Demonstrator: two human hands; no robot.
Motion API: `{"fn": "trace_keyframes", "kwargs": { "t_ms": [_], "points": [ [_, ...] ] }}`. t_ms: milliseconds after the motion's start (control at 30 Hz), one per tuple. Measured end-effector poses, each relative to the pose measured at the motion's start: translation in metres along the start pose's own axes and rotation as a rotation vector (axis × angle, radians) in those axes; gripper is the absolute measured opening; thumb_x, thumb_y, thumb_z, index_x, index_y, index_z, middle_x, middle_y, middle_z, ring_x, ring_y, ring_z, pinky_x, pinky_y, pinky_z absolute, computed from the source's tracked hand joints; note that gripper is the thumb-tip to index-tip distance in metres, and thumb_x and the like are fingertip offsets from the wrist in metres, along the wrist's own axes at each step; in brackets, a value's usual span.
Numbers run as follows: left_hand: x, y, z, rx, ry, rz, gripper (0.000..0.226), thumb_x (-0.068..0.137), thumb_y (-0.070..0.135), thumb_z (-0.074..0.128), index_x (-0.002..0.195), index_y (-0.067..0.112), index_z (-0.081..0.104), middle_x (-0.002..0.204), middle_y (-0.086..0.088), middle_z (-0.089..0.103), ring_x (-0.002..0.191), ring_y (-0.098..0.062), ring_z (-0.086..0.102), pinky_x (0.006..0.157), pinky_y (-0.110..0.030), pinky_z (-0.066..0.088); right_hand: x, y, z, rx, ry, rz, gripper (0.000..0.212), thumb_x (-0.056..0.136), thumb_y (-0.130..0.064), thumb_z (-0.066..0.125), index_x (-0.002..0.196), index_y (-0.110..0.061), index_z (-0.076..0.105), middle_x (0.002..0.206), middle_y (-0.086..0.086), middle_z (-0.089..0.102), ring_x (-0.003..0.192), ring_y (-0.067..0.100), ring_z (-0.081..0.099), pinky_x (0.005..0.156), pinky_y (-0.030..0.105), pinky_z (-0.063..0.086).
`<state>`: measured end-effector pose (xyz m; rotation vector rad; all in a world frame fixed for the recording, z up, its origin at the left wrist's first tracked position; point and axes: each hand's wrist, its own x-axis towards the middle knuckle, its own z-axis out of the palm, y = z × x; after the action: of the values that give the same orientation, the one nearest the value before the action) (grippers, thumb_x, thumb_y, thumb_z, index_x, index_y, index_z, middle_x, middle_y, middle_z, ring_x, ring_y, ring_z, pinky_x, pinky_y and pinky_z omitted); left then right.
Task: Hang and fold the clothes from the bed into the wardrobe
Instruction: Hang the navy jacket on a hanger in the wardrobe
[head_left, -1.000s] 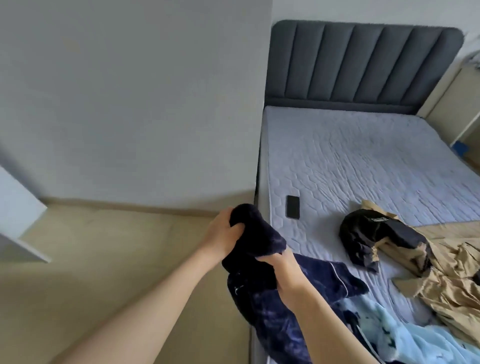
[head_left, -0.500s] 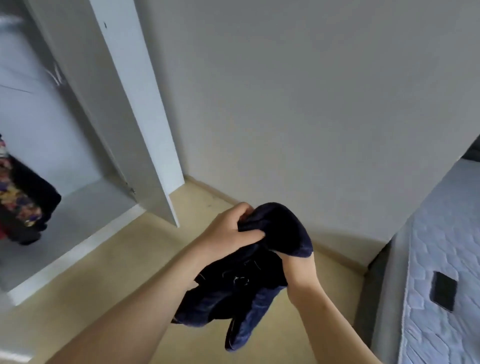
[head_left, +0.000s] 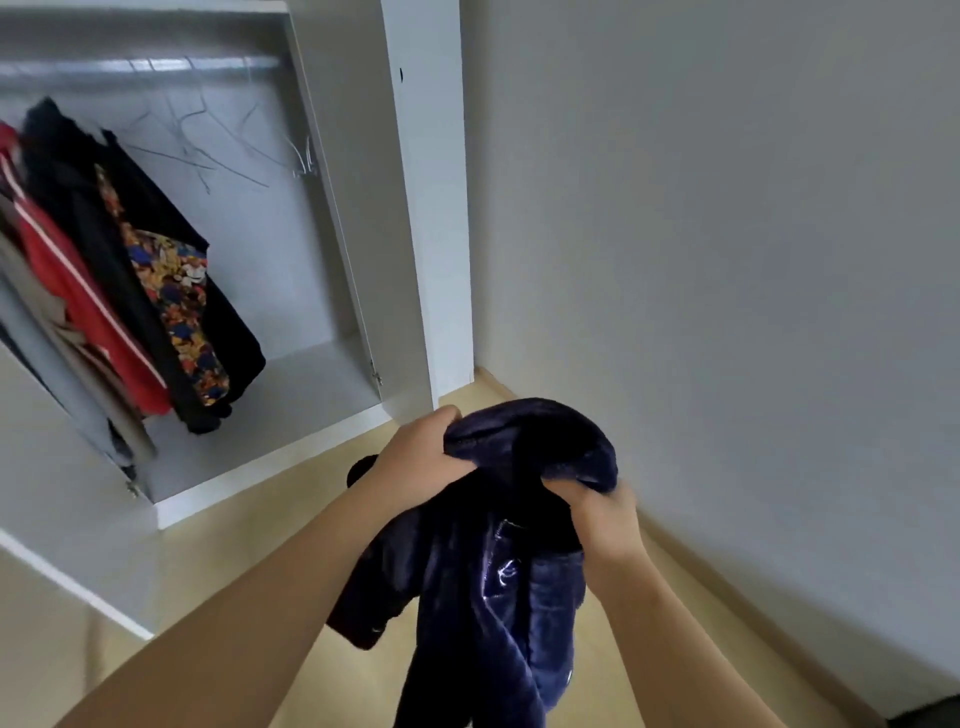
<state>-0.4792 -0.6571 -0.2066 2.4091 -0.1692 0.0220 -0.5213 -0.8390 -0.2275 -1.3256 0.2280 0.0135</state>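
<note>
Right of the wardrobe (head_left: 415, 208), before its open bay, the head view shows both hands holding one dark blue garment (head_left: 493, 582) clear of the floor.

Left hand (head_left: 418, 460): fingers curled, gripping the bunched top fold on the side nearer the wardrobe. Right hand (head_left: 605, 519): fingers curled into the cloth on the side away from the wardrobe, just under the raised hump between the two grips. The remainder hangs limp below both hands.

Inside the wardrobe, bare hangers (head_left: 223, 150) hang on the rail (head_left: 156, 67) toward its right side; clothes (head_left: 130, 270) fill its left part.

Handling, as judged:
- Plush and soft, with no stiffness; likely light to moderate in weight.
- The smooth pile may slip on a thin hanger.
- Take hold at the collar or shoulder seams; a bunched grip gives no control of shape.
- Which end is the collar cannot be told.
</note>
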Motion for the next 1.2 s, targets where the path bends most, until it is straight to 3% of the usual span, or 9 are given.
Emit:
{"fn": "trace_keyframes", "kwargs": {
  "t_ms": [200,400,533,600,700,867,1000,1100,1200],
  "points": [
    [0.061,0.023,0.004,0.066,-0.062,0.053,0.035,0.070,0.021,0.072,0.065,0.031,0.040,0.067,0.012,0.048,0.063,-0.005,0.045,0.055,-0.020,0.031,0.073,-0.025,0.014,-0.296,-0.389,-0.073,0.056,0.072,0.010,0.067,0.101,-0.035,0.051,0.099,-0.011,0.064,0.089,0.002,0.063,0.069,0.016,0.052],
    [0.096,0.012,-0.022,0.028,-0.234,-0.115,0.025,0.072,0.041,0.074,0.080,0.038,0.050,0.083,0.016,0.056,0.075,-0.001,0.056,0.063,-0.016,0.041,0.140,-0.039,0.015,-0.304,-0.118,0.043,0.025,0.080,-0.004,0.056,0.099,-0.020,0.062,0.083,0.001,0.067,0.078,0.018,0.065,0.064,0.030,0.055],
    [0.097,-0.008,-0.041,-0.184,-0.163,-0.275,0.040,0.072,0.066,0.057,0.089,0.030,0.063,0.085,0.006,0.064,0.083,-0.011,0.062,0.075,-0.020,0.048,0.163,-0.042,0.034,-0.227,-0.051,-0.023,0.021,0.079,-0.006,0.054,0.081,-0.026,0.061,0.067,-0.008,0.062,0.055,0.004,0.060,0.043,0.015,0.046],
    [0.102,-0.018,-0.048,-0.238,-0.147,-0.312,0.031,0.079,0.059,0.054,0.088,0.031,0.065,0.088,0.005,0.065,0.087,-0.012,0.062,0.076,-0.020,0.046,0.169,-0.042,0.049,-0.186,-0.061,-0.035,0.024,0.078,-0.004,0.053,0.077,-0.028,0.059,0.067,-0.011,0.062,0.053,-0.002,0.060,0.041,0.009,0.043],
    [0.111,-0.035,-0.059,-0.002,-0.121,-0.332,0.005,0.087,0.037,0.061,0.083,0.036,0.056,0.085,0.012,0.058,0.081,-0.006,0.057,0.068,-0.017,0.040,0.181,-0.047,0.072,-0.139,-0.076,-0.040,0.025,0.078,-0.004,0.053,0.077,-0.027,0.060,0.069,-0.011,0.062,0.057,-0.001,0.060,0.048,0.010,0.045],
    [0.118,-0.089,-0.083,0.342,0.105,-0.451,0.009,0.086,0.015,0.054,0.085,0.023,0.051,0.086,0.000,0.055,0.079,-0.018,0.048,0.060,-0.024,0.032,0.202,-0.045,0.124,-0.173,-0.142,-0.054,0.026,0.077,-0.003,0.053,0.076,-0.028,0.059,0.075,-0.006,0.063,0.074,0.016,0.061,0.067,0.030,0.053],
    [0.121,-0.147,-0.117,0.424,0.221,-0.626,0.019,0.088,0.007,0.044,0.101,0.012,0.057,0.092,-0.009,0.056,0.078,-0.021,0.048,0.053,-0.025,0.029,0.229,-0.039,0.167,-0.146,-0.086,-0.031,0.024,0.076,-0.003,0.053,0.075,-0.026,0.060,0.074,-0.005,0.063,0.071,0.016,0.061,0.063,0.028,0.049],
    [0.130,-0.185,-0.152,0.315,0.317,-0.787,0.024,0.085,0.004,0.037,0.099,0.012,0.054,0.086,-0.009,0.054,0.070,-0.022,0.053,0.048,-0.026,0.036,0.246,-0.034,0.205,-0.139,-0.076,-0.044,0.024,0.076,-0.004,0.054,0.074,-0.026,0.061,0.073,-0.006,0.063,0.069,0.015,0.061,0.062,0.028,0.049],
    [0.146,-0.211,-0.197,-0.204,0.457,-0.933,0.024,0.086,0.002,0.037,0.103,0.014,0.050,0.093,-0.016,0.056,0.067,-0.027,0.061,0.041,-0.027,0.047,0.261,-0.031,0.258,-0.147,-0.078,-0.055,0.022,0.076,-0.003,0.055,0.075,-0.024,0.062,0.074,-0.005,0.064,0.069,0.015,0.061,0.060,0.025,0.048]
  ]
}}
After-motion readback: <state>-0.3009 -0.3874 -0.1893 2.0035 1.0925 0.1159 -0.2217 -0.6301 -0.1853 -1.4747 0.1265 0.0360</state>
